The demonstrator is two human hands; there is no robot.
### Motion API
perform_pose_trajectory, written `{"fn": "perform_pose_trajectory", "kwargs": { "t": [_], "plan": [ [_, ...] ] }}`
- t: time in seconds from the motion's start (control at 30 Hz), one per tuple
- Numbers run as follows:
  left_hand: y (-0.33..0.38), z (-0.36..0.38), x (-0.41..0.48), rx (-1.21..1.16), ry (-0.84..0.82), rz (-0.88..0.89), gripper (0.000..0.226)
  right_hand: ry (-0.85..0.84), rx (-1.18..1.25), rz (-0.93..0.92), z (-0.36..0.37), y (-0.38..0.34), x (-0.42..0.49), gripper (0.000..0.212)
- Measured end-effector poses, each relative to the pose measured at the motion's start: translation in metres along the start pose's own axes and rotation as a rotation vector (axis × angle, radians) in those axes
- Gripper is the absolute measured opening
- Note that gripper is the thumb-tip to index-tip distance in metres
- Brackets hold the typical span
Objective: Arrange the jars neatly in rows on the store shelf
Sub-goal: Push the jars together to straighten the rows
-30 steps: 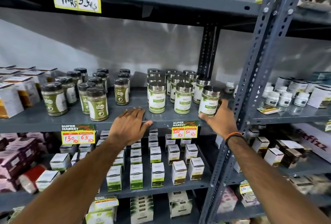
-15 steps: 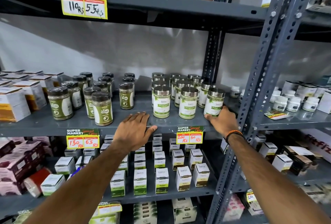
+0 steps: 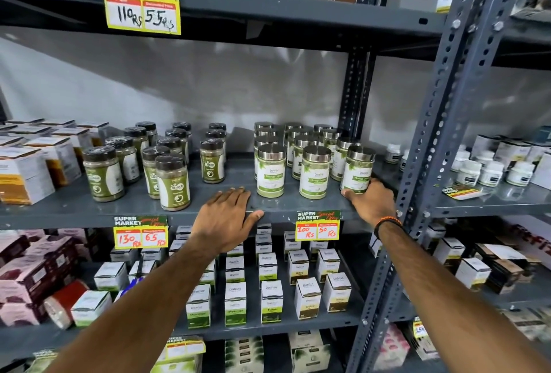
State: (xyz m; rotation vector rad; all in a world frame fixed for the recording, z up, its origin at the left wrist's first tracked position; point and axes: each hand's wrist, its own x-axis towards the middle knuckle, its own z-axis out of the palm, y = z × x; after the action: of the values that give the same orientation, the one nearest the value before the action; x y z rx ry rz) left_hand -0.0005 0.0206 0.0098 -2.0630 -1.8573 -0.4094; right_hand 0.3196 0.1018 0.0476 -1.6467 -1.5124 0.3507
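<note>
My right hand [image 3: 372, 202] has its grip wrapped around the base of the rightmost silver-lidded jar [image 3: 357, 170], thumb in front and the fingers hidden behind it, so it pinches that jar where it stands at the front right of the middle shelf [image 3: 59, 208]. My left hand [image 3: 228, 217] lies flat on the shelf's front edge, fingers pressed together, thumb spread to the side, holding nothing, just left of the front-left silver-lidded jar [image 3: 270, 171]. The held jar leans slightly to the right at its top; its long axis is otherwise near vertical, label facing me. The two other front jars, the left one and the middle one [image 3: 315, 172], stand upright with "Moringa Leaves" labels forward. Behind these three front jars run three files going back toward the wall; I count roughly fourteen silver-lidded jars, though the rear ones overlap too much to be sure. Their contents are hidden by the labels. To the left stands a looser group of black-lidded jars [image 3: 173, 182], about thirteen, upright, showing an olive-green powder through clear walls. Two yellow price tags hang on the shelf edge, one [image 3: 140, 232] reading 130 and 65, the other [image 3: 317, 225] reading 100 and 50. Small white boxes [image 3: 271, 301] sit in rows on the shelf below.
</note>
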Motion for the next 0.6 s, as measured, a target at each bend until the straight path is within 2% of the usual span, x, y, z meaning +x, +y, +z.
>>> {"fn": "perform_pose_trajectory", "kwargs": {
  "t": [0.07,0.2,0.37,0.5,0.6],
  "plan": [
    [0.001,-0.002,0.000,-0.006,-0.017,-0.002,0.080,0.011,0.016,0.000,-0.002,0.001,-0.003,0.052],
    [0.003,-0.013,-0.007,-0.025,-0.033,0.036,0.088,0.096,0.092,-0.033,-0.010,-0.004,-0.023,0.077],
    [0.005,-0.062,-0.017,-0.004,0.098,0.065,0.083,0.189,0.144,-0.294,-0.017,-0.043,-0.066,0.067],
    [-0.015,-0.111,-0.028,0.033,0.205,0.068,0.088,0.107,0.236,-0.491,-0.001,-0.099,-0.099,0.060],
    [-0.051,-0.137,-0.045,0.049,0.281,0.028,0.079,0.024,0.277,-0.607,0.026,-0.141,-0.121,0.060]
  ]
}}
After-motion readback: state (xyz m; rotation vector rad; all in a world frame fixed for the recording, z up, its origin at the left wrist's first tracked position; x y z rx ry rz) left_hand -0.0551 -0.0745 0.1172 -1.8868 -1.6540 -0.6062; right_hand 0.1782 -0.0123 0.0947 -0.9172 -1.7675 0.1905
